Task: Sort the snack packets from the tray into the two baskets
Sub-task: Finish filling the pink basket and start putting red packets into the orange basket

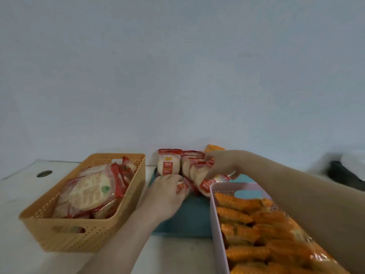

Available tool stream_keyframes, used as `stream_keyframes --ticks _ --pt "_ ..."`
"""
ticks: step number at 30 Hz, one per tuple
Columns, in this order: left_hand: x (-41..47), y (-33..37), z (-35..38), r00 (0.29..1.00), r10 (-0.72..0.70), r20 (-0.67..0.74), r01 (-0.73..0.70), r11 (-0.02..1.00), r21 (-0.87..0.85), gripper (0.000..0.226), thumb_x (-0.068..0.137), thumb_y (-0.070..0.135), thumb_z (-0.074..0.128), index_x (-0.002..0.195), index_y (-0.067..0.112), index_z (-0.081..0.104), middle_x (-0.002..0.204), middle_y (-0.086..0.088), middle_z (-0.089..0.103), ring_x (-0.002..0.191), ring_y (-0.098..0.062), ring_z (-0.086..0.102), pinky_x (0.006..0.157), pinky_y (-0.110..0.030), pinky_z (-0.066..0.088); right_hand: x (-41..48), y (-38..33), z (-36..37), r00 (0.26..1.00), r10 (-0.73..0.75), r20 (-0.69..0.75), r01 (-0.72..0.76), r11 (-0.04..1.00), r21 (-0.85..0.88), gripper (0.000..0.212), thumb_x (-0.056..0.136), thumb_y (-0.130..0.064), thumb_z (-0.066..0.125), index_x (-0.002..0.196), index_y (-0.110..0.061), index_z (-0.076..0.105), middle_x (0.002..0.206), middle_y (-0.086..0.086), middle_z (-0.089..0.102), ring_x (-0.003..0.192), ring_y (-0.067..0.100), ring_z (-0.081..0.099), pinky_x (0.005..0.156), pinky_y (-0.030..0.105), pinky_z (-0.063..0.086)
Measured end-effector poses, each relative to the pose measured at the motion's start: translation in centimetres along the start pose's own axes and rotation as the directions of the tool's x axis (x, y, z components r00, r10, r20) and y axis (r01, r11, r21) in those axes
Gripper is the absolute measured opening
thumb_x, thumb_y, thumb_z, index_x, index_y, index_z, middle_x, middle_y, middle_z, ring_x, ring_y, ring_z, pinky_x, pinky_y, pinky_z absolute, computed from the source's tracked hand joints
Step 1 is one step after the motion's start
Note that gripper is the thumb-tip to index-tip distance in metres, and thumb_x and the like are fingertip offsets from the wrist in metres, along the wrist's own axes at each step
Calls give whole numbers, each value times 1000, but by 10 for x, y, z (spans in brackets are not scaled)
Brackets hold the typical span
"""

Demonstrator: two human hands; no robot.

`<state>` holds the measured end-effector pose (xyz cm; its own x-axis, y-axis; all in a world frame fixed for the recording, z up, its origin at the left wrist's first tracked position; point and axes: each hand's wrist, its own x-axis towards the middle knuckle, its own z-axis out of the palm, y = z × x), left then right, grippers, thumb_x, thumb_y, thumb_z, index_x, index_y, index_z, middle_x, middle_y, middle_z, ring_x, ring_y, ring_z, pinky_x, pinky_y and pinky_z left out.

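Note:
A teal tray (189, 214) lies between two baskets. Several red-and-white snack packets (169, 163) stand and lean at its far end, and an orange packet (214, 148) peeks out behind them. My left hand (167, 192) grips a red-and-white packet (182, 186) low on the tray. My right hand (222, 165) reaches over the pile and its fingers curl round several red-and-white packets (205, 183). The orange basket (65, 236) on the left holds red-and-white packets. The pale pink basket (214, 210) on the right holds orange packets (256, 224).
Everything sits on a white table (17, 194) against a pale wall. A round cable hole (44, 173) is at the table's far left. A dark object (343, 175) lies at the far right edge.

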<state>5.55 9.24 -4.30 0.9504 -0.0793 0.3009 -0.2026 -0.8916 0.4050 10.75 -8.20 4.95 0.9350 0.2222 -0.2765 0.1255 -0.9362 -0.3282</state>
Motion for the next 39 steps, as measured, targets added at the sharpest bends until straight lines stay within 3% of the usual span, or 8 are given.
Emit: stream_keyframes --ticks 5,13,20,27,30,32,35,39 --pt "31 17 24 998 29 54 -21 989 -147 54 93 46 55 142 31 39 129 12 57 115 -13 55 93 -32 48 24 28 -3 999 48 10 -47 999 -27 70 85 -28 70 144 -28 33 142 7 43 119 27 49 89 41 54" --pt "53 32 52 995 -40 91 59 975 -216 66 73 58 65 129 39 36 131 8 54 115 -19 54 92 -49 50 48 48 1 999 39 24 -43 980 192 69 83 -21 73 142 -27 36 141 5 44 121 25 47 93 44 51" --pt "58 32 56 991 -126 53 137 911 -388 92 71 37 82 144 36 26 145 4 44 132 -23 44 103 -48 46 48 50 0 999 -9 31 -4 915 403 47 82 -31 73 126 -31 56 121 1 57 110 22 54 92 39 45" --pt "48 28 57 981 -196 13 185 900 -393 77 80 24 76 141 36 31 136 4 51 124 -21 51 101 -45 47 31 48 0 995 -74 -67 91 949 302 21 96 -21 55 111 -21 69 103 4 68 86 14 61 70 25 52" --pt "41 31 53 969 -245 -17 203 839 -505 75 78 30 79 139 29 37 128 6 56 119 -19 54 94 -38 49 23 45 3 988 -59 -141 112 907 406 20 98 -15 48 103 -13 68 104 15 68 83 17 63 59 24 57" --pt "35 34 47 962 -268 -59 183 789 -587 65 77 26 80 132 26 45 120 7 60 110 -16 57 88 -34 50 15 43 3 987 -80 -138 143 827 543 24 100 -26 46 106 -11 63 108 14 67 91 20 65 68 30 59" --pt "30 35 37 953 -287 -96 163 755 -636 50 79 23 79 118 31 50 113 8 64 105 -15 62 91 -39 53 7 36 1 978 -191 -80 198 752 629 45 91 -47 56 117 -10 57 109 12 67 95 20 66 79 33 58" --pt "26 37 12 960 -261 -106 117 714 -690 48 80 25 77 115 36 46 109 6 64 99 -13 64 83 -38 57 5 15 0 944 -252 -214 330 740 585 36 83 -23 74 113 -8 59 104 15 69 85 23 69 72 36 61"
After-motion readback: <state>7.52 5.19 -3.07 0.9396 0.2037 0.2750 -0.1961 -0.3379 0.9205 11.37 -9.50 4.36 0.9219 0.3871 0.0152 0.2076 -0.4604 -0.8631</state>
